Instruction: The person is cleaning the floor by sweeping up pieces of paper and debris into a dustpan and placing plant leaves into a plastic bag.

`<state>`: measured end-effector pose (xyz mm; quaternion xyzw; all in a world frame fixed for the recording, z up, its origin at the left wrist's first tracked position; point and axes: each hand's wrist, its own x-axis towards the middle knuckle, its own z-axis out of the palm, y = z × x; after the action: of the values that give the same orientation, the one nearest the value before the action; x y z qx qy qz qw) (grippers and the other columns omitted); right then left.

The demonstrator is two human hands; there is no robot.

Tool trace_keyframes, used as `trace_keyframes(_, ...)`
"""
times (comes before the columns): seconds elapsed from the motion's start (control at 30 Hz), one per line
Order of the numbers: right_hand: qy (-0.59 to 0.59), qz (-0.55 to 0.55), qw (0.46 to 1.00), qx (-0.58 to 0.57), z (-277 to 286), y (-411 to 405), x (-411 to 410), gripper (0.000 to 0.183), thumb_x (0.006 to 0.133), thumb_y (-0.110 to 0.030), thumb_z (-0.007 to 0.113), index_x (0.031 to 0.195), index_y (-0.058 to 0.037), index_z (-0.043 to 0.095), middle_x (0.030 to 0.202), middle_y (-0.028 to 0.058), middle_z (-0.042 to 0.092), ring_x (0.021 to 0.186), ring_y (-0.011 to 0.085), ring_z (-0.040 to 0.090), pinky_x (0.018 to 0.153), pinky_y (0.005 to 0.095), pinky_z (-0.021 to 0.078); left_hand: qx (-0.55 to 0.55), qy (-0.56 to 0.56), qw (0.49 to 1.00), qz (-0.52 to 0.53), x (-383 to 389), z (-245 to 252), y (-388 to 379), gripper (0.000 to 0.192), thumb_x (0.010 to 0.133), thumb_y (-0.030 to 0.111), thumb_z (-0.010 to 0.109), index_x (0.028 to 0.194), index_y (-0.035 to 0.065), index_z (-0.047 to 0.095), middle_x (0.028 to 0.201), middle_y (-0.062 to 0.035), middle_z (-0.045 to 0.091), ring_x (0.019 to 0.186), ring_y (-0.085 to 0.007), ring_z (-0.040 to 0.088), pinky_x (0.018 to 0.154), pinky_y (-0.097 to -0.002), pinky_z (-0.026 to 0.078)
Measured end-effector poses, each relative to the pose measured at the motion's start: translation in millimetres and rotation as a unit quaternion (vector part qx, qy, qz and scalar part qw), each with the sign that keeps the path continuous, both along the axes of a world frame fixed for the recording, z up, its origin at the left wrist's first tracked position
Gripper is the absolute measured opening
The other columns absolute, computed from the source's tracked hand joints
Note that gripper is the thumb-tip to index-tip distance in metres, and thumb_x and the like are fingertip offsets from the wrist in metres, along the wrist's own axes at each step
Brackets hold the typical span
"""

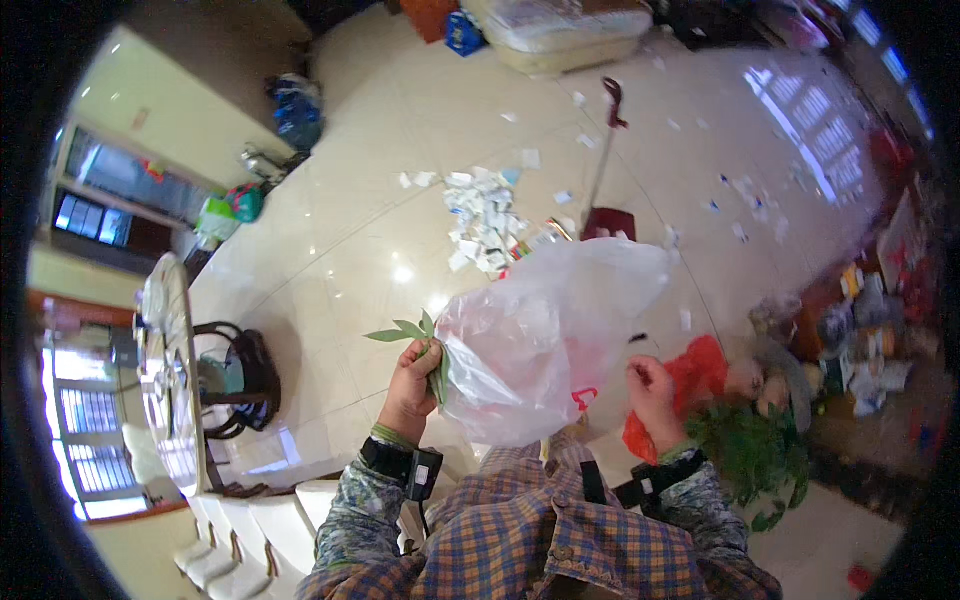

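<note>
My left hand [415, 384] grips a few long green leaves [405, 330] together with the edge of a translucent white plastic bag [510, 352]. The bag spreads out to the right, puffed up, with a small red mark near its lower side. My right hand [652, 390], its fingers curled, is to the right of the bag; whether anything thin is pinched in it cannot be told. A red plastic bag [697, 367] lies behind and beside that hand. Below it, a pile of green leafy stems [750, 450] is blurred.
Paper scraps [484, 217] are heaped on the tiled floor, with more scattered about. A long-handled dustpan [609, 223] stands beyond the bag. White chairs [277, 525], a round table [174, 375] and a dark chair [255, 367] are at left. Clutter [862, 337] lines the right side.
</note>
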<state>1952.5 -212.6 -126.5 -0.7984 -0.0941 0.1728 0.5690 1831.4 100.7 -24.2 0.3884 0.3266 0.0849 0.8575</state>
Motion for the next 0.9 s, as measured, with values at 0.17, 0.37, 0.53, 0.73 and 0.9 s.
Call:
trace_keyframes(0.17, -0.027, 0.033, 0.995, 0.094, -1.2, 30.8, 41.2, 0.039, 0.069, -0.006, 0.057, 0.107, -0.0028, 0.046, 0.095, 0.0076, 0.051, 0.072, 0.0122, 0.051, 0.06, 0.0257, 0.0426, -0.04, -0.054, 0.997, 0.04, -41.5, -5.7, 22.0, 0.008, 0.077, 0.004, 0.049, 0.083, 0.0039, 0.052, 0.08, -0.0034, 0.055, 0.071, -0.0132, 0.054, 0.065, -0.027, 0.046)
trace_keyframes(0.37, 0.24, 0.283, 0.929, -0.013, 58.4, 124.7, 37.6, 0.045, 0.066, -0.006, 0.06, 0.109, -0.0031, 0.045, 0.089, 0.0058, 0.054, 0.069, 0.0099, 0.051, 0.057, 0.0222, 0.0418, 0.0, -0.011, 0.987, 0.159, -78.3, 18.0, 69.5, 0.008, 0.078, 0.01, 0.049, 0.084, 0.0053, 0.051, 0.072, 0.0013, 0.053, 0.066, -0.0101, 0.053, 0.06, -0.023, 0.045)
trace_keyframes(0.53, -0.102, 0.302, 0.936, -0.15, 71.9, 218.4, 51.2, 0.025, 0.061, -0.003, 0.062, 0.085, -0.001, 0.057, 0.072, 0.005, 0.057, 0.067, 0.0095, 0.052, 0.058, 0.0224, 0.041, 0.013, 0.001, 0.962, 0.271, -120.9, 7.1, 131.9, 0.011, 0.078, 0.01, 0.049, 0.086, 0.0027, 0.052, 0.074, -0.0027, 0.054, 0.065, -0.0118, 0.052, 0.059, -0.0249, 0.045)
trace_keyframes(0.73, -0.264, 0.217, 0.938, 0.052, 113.1, 363.6, 67.9, 0.023, 0.064, -0.009, 0.061, 0.085, 0.0, 0.056, 0.081, 0.0111, 0.056, 0.074, 0.0196, 0.054, 0.065, 0.0283, 0.0414, 0.131, 0.11, 0.919, 0.355, -163.8, -33.8, 201.0, 0.017, 0.074, 0.016, 0.055, 0.085, 0.0032, 0.053, 0.073, -0.0008, 0.053, 0.06, -0.0089, 0.047, 0.053, -0.0214, 0.038)
trace_keyframes(0.9, -0.407, 0.329, 0.851, -0.05, 154.3, 469.9, 70.8, 0.019, 0.06, -0.005, 0.052, 0.079, -0.0037, 0.056, 0.081, 0.0141, 0.053, 0.077, 0.0317, 0.05, 0.069, 0.0372, 0.0406, 0.297, 0.127, 0.852, 0.413, -182.4, -16.5, 251.2, 0.009, 0.073, 0.01, 0.054, 0.075, 0.0009, 0.053, 0.065, -0.0006, 0.052, 0.057, -0.0061, 0.045, 0.051, -0.0193, 0.037)
